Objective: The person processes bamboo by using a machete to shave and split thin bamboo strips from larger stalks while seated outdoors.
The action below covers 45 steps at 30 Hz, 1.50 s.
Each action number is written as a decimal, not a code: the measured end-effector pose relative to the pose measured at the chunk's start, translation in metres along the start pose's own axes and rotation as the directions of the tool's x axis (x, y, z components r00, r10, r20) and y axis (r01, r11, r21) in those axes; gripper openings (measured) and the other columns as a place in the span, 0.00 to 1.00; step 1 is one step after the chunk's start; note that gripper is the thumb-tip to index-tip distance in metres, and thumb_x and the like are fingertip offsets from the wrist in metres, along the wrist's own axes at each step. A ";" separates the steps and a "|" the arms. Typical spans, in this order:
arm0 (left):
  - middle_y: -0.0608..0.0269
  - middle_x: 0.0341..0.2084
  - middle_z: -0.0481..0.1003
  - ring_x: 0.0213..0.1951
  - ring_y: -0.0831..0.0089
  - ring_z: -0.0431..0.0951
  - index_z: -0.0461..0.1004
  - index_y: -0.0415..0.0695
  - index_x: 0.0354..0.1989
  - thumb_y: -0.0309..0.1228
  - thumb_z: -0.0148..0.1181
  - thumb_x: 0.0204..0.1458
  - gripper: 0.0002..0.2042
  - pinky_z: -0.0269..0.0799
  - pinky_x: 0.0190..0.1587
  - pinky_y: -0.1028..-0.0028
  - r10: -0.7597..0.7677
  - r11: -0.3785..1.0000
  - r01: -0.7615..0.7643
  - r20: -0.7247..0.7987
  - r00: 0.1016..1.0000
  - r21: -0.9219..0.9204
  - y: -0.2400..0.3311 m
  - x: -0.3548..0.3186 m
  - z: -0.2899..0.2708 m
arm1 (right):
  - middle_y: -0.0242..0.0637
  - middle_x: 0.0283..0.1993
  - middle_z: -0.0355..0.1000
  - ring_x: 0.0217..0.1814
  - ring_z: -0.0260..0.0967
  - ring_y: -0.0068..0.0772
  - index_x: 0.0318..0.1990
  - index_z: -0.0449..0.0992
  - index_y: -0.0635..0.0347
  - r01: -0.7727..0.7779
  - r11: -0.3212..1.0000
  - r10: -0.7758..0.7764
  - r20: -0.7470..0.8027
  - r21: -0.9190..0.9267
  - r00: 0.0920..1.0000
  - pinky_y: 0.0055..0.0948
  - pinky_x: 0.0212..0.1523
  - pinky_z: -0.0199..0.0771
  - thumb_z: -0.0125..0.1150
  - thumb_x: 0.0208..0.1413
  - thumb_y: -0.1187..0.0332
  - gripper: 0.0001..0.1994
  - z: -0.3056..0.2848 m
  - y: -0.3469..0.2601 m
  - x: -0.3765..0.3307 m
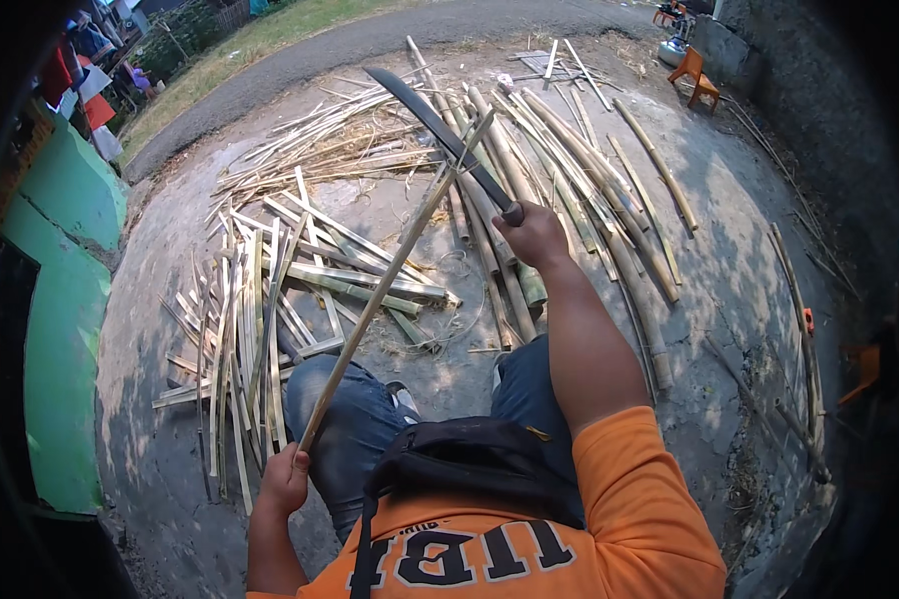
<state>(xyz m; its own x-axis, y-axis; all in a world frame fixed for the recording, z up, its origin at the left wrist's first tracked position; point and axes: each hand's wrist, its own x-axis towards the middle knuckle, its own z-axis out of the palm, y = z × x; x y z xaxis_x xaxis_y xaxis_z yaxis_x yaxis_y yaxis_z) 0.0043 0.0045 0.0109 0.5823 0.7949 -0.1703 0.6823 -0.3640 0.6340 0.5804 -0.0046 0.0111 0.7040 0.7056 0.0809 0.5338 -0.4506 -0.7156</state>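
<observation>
The left hand (285,479) has its grip clamped on the near end of a long pale bamboo strip (375,299); the right hand (531,236) clamps the handle of a black, long-bladed machete (420,108). The blade crosses the strip's far end, right of piled split-bamboo slats (275,329).

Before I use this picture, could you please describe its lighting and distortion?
Head view: dappled sun and shade mottle the ground; head view: fisheye bends the green wall; head view: darkness swallows the corners; head view: the knife looks reasonably crisp.
</observation>
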 end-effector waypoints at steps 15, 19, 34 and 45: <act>0.44 0.24 0.74 0.29 0.45 0.77 0.73 0.37 0.35 0.56 0.46 0.71 0.30 0.70 0.34 0.58 -0.042 0.999 0.042 -0.032 0.999 -0.005 0.001 -0.002 0.003 | 0.41 0.44 0.84 0.49 0.81 0.49 0.44 0.85 0.47 0.007 0.999 -0.006 0.005 -0.046 1.000 0.46 0.51 0.80 0.70 0.57 0.50 0.15 -0.002 -0.006 -0.004; 0.44 0.24 0.74 0.30 0.45 0.78 0.73 0.37 0.34 0.57 0.45 0.71 0.30 0.70 0.34 0.58 -0.029 0.999 0.029 -0.039 0.999 0.012 0.003 -0.003 0.003 | 0.42 0.44 0.84 0.50 0.81 0.49 0.45 0.85 0.47 0.019 1.000 -0.019 0.023 0.010 1.000 0.46 0.51 0.80 0.71 0.57 0.51 0.15 0.001 -0.006 -0.005; 0.46 0.22 0.71 0.27 0.47 0.75 0.72 0.36 0.34 0.62 0.43 0.70 0.35 0.68 0.33 0.59 -0.036 0.999 0.036 -0.013 0.999 -0.004 0.002 -0.002 0.002 | 0.37 0.47 0.85 0.52 0.82 0.43 0.47 0.86 0.44 -0.035 0.999 0.034 0.080 0.021 0.996 0.42 0.54 0.78 0.73 0.56 0.50 0.16 -0.001 -0.002 -0.002; 0.46 0.22 0.70 0.27 0.46 0.74 0.70 0.37 0.32 0.61 0.43 0.70 0.33 0.67 0.33 0.58 -0.072 0.997 0.072 -0.028 0.997 -0.003 0.001 -0.009 -0.001 | 0.42 0.45 0.84 0.49 0.82 0.46 0.46 0.86 0.50 0.020 0.997 -0.025 0.073 0.072 0.997 0.42 0.51 0.79 0.73 0.54 0.50 0.18 0.002 -0.009 -0.004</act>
<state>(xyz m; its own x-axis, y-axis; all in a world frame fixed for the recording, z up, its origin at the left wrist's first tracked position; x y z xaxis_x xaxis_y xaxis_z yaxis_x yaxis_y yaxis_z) -0.0004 -0.0023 0.0139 0.5185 0.8327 -0.1942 0.7213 -0.3040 0.6223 0.5720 -0.0028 0.0157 0.6546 0.7545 0.0480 0.5121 -0.3959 -0.7623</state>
